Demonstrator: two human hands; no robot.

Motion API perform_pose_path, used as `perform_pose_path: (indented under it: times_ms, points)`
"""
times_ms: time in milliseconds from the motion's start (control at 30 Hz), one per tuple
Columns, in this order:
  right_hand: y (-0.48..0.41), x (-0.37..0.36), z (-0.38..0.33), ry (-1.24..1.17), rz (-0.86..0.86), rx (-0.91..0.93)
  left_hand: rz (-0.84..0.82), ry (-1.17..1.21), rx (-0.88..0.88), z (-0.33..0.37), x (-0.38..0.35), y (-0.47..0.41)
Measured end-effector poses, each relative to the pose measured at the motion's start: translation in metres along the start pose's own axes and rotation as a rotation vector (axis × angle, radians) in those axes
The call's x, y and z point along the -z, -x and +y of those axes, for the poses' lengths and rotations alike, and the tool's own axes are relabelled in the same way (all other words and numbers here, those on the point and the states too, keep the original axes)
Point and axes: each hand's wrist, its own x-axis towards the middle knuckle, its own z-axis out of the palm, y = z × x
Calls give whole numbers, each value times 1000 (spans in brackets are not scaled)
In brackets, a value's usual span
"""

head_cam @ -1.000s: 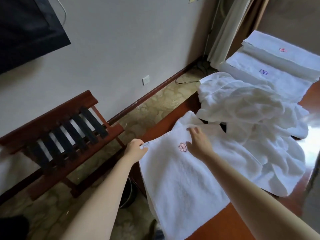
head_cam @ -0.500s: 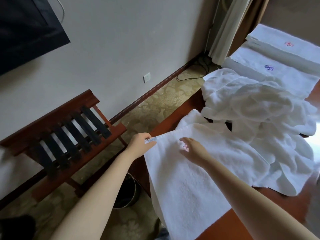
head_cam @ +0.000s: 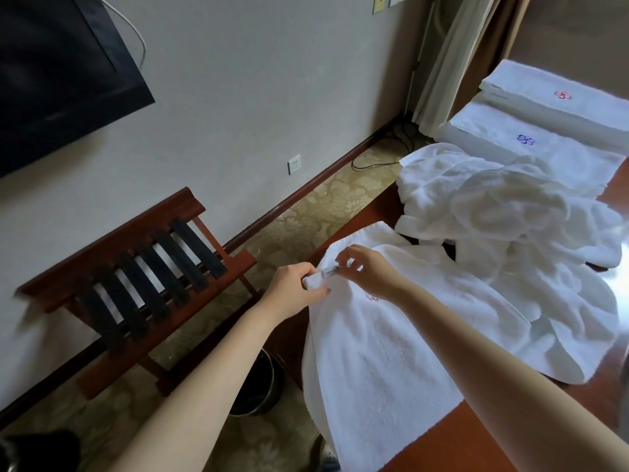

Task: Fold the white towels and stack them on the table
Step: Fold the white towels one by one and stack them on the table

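Towel in hand: white terry towel point(head_cam: 391, 352) with a pink embroidered emblem point(head_cam: 371, 296), spread on the near-left part of the reddish-brown wooden table point(head_cam: 476, 437). Its left side hangs over the edge.
Left hand: the left hand point(head_cam: 292, 289) grips the towel's far-left corner, fingers curled round bunched cloth.
Right hand: the right hand point(head_cam: 366, 267) pinches the small white sewn label point(head_cam: 329, 272) at that same corner, close against the left.
Step judged: taking up the corner to begin a fold.
Advice: turn the label inward, part the hands along the edge, carry it over square, match corners and smooth flat.
Surroundings: crumpled heap of white towels point(head_cam: 510, 233) just beyond; folded white towel stack point(head_cam: 544, 131) at the far end; slatted dark-wood luggage rack point(head_cam: 136, 267) on the floor, left.
Change: half a second ago the right hand lay flat over the emblem. It now sits at the corner and the emblem is exposed. The left hand has kept its corner.
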Motion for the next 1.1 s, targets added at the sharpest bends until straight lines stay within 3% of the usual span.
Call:
perform_pose_path:
  times_ms: [433,633,733,900,967,1100]
  points:
    - [7,-7,-3,-20,42,-50,-13,121,-35,14,4,6]
    - [28,13,20,-156,384,-320,16,153,24,15,-1,1]
    - [53,9,37,-16,221,-420,9,169,30,14,-7,0]
    - [77,-32,43,160,-341,-463,-10,77,42,13,-11,1]
    - [74,-40,44,163,-349,-470,-20,29,68,9,-9,2]
    - [49,-31,46,169,-105,-448,4,-64,97,-2,4,8]
